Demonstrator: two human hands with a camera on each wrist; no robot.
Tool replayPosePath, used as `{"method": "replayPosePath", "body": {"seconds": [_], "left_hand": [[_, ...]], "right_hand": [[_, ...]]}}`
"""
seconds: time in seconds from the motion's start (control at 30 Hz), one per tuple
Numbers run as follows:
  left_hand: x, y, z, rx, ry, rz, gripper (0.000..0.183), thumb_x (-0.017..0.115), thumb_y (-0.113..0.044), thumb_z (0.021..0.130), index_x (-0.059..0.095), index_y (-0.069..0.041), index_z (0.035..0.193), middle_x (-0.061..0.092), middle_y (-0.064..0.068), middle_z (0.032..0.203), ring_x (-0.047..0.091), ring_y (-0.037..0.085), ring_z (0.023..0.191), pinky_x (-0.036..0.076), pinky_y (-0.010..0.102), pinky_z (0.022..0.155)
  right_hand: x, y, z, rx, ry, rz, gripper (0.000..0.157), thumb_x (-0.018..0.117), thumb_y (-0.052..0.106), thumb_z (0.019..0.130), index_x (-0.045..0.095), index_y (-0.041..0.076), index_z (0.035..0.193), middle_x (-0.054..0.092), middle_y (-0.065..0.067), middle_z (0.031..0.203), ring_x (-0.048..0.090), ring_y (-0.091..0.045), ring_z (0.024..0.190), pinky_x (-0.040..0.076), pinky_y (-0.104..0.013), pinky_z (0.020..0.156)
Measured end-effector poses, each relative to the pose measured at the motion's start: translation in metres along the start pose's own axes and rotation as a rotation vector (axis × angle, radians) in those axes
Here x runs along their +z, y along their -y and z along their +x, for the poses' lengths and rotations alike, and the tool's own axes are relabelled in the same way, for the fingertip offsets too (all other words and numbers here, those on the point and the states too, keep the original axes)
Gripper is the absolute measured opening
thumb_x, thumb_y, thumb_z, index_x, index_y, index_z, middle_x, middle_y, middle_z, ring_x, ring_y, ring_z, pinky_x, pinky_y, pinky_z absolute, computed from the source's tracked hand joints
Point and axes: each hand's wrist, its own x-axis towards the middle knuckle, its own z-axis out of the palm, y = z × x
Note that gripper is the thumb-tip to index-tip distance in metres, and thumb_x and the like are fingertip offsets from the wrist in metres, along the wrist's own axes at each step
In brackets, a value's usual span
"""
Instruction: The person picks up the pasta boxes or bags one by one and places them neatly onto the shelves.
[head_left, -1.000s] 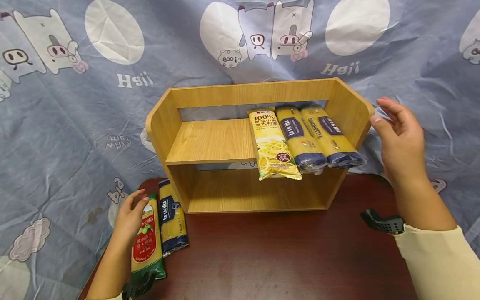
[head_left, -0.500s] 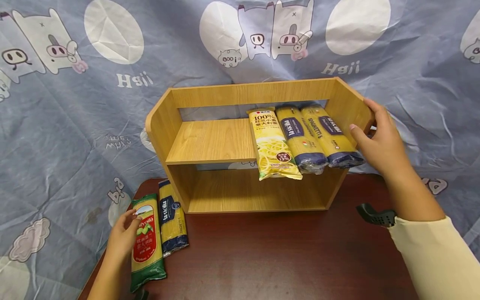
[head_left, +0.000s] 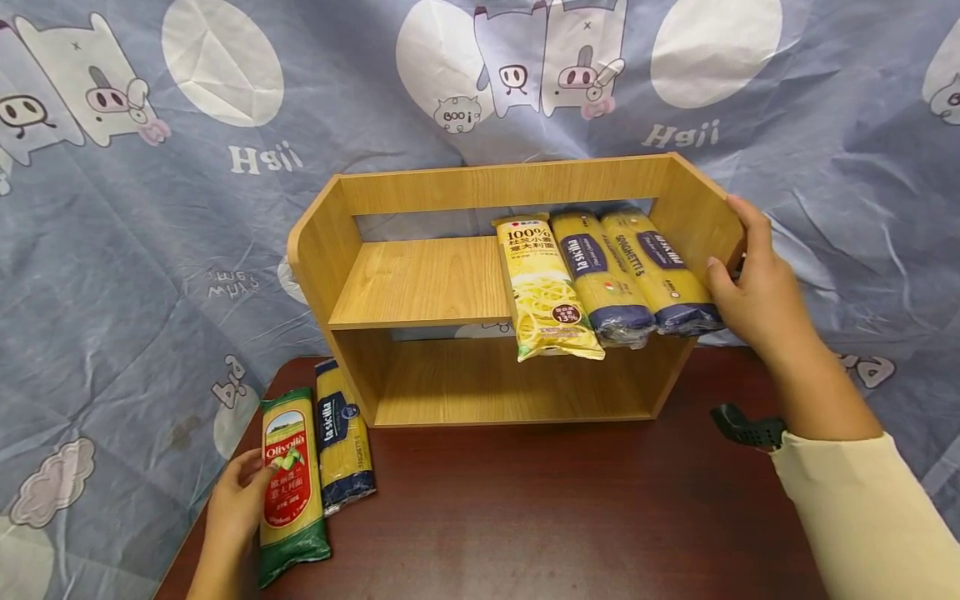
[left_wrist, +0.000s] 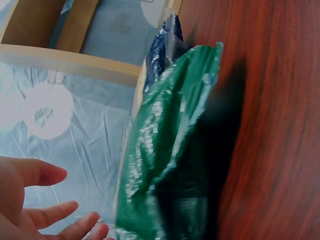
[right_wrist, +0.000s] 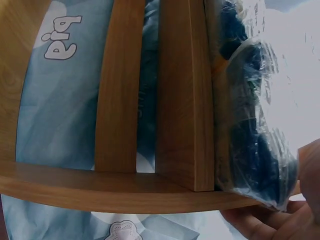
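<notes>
My left hand [head_left: 236, 500] is at the left edge of a green-and-red Olivoilà spaghetti packet [head_left: 288, 475] lying on the table. In the left wrist view the fingers [left_wrist: 65, 216] are spread beside the packet's green end [left_wrist: 165, 130]. My right hand [head_left: 765, 287] grips the right side panel of a wooden shelf [head_left: 427, 323], thumb inside and fingers round the outer face. On the upper board, a yellow noodle packet [head_left: 547, 287] and two blue-ended spaghetti packets [head_left: 603, 279] [head_left: 663, 271] lie side by side, their front ends jutting past the edge.
Another blue-ended spaghetti packet [head_left: 345, 433] lies between the Olivoilà packet and the shelf's left side. The dark red table [head_left: 525, 508] extends in front of the shelf. A blue patterned cloth [head_left: 150, 250] hangs behind and at the sides.
My right hand has moved left from beside the shelf and taken hold of its right panel. My left hand has come down along the Olivoilà packet to its left edge.
</notes>
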Motion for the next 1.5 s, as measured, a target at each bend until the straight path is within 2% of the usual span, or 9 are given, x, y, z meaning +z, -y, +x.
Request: {"method": "replayPosePath", "body": {"seconds": [0.07,0.13,0.27,0.5,0.63,0.77,1.0,1.33,1.5], "left_hand": [[0.001,0.003,0.001,-0.012,-0.002,0.014,0.057,0.055,-0.022,0.103,0.037,0.002,0.151,0.045,0.029,0.146,0.047,0.039,0.129,0.044,0.017,0.073],[0.002,0.006,0.002,-0.02,0.002,0.038,0.058,0.057,-0.022,0.102,0.037,0.003,0.151,0.047,0.029,0.145,0.048,0.039,0.127,0.041,0.014,0.066],[0.004,0.014,0.004,-0.017,0.039,0.086,0.063,0.06,-0.022,0.1,0.035,0.007,0.15,0.047,0.034,0.143,0.054,0.043,0.123,0.048,0.02,0.066],[0.003,0.018,0.006,-0.032,0.077,0.15,0.075,0.068,-0.025,0.095,0.032,0.012,0.15,0.051,0.037,0.134,0.067,0.03,0.092,0.054,0.028,0.062],[-0.001,0.018,0.008,0.001,0.1,0.266,0.081,0.071,-0.032,0.092,0.034,0.013,0.147,0.055,0.037,0.129,0.064,0.036,0.097,0.051,0.03,0.068],[-0.005,0.019,0.007,0.011,0.143,0.384,0.093,0.073,-0.047,0.088,0.033,0.015,0.146,0.058,0.038,0.122,0.063,0.038,0.097,0.052,0.042,0.078],[-0.012,0.017,0.002,-0.037,0.223,0.526,0.104,0.071,-0.058,0.085,0.03,0.018,0.142,0.057,0.04,0.117,0.06,0.045,0.098,0.047,0.059,0.088],[-0.012,0.021,0.003,-0.1,0.216,0.489,0.106,0.073,-0.064,0.081,0.035,0.019,0.136,0.058,0.036,0.113,0.06,0.04,0.092,0.049,0.049,0.079],[-0.013,0.028,0.007,-0.139,0.246,0.341,0.101,0.073,-0.064,0.082,0.041,0.018,0.131,0.063,0.027,0.101,0.062,0.028,0.081,0.05,0.036,0.067]], "right_hand": [[0.0,-0.001,0.0,0.001,-0.005,-0.001,0.072,0.049,0.015,0.1,0.014,0.033,0.16,0.052,-0.05,0.121,0.055,-0.061,0.103,0.039,-0.069,0.086],[0.0,-0.001,-0.001,-0.001,-0.012,-0.013,0.072,0.049,0.015,0.1,0.014,0.032,0.16,0.052,-0.05,0.12,0.055,-0.061,0.101,0.039,-0.07,0.084],[0.004,-0.001,-0.001,-0.01,-0.038,-0.028,0.071,0.049,0.015,0.099,0.015,0.032,0.16,0.052,-0.05,0.119,0.054,-0.061,0.095,0.038,-0.07,0.08],[0.006,0.0,0.0,-0.008,-0.052,-0.03,0.07,0.049,0.015,0.099,0.016,0.032,0.159,0.051,-0.049,0.123,0.053,-0.061,0.095,0.037,-0.071,0.081],[0.004,0.0,-0.002,0.001,-0.05,-0.047,0.07,0.048,0.016,0.1,0.015,0.032,0.159,0.051,-0.05,0.121,0.052,-0.062,0.095,0.036,-0.071,0.08],[0.003,0.0,-0.003,-0.002,-0.048,-0.049,0.07,0.048,0.015,0.1,0.014,0.031,0.159,0.052,-0.051,0.119,0.053,-0.062,0.095,0.037,-0.071,0.08],[0.004,0.001,-0.002,0.009,-0.035,-0.04,0.07,0.048,0.017,0.1,0.014,0.034,0.159,0.054,-0.049,0.117,0.054,-0.061,0.096,0.037,-0.07,0.079],[0.005,0.002,-0.002,0.024,-0.032,-0.024,0.071,0.048,0.016,0.101,0.013,0.035,0.159,0.052,-0.048,0.123,0.054,-0.061,0.101,0.037,-0.071,0.084],[0.005,0.002,-0.002,0.022,-0.037,-0.022,0.07,0.047,0.016,0.101,0.014,0.034,0.16,0.051,-0.048,0.125,0.053,-0.061,0.102,0.037,-0.071,0.084]]}}
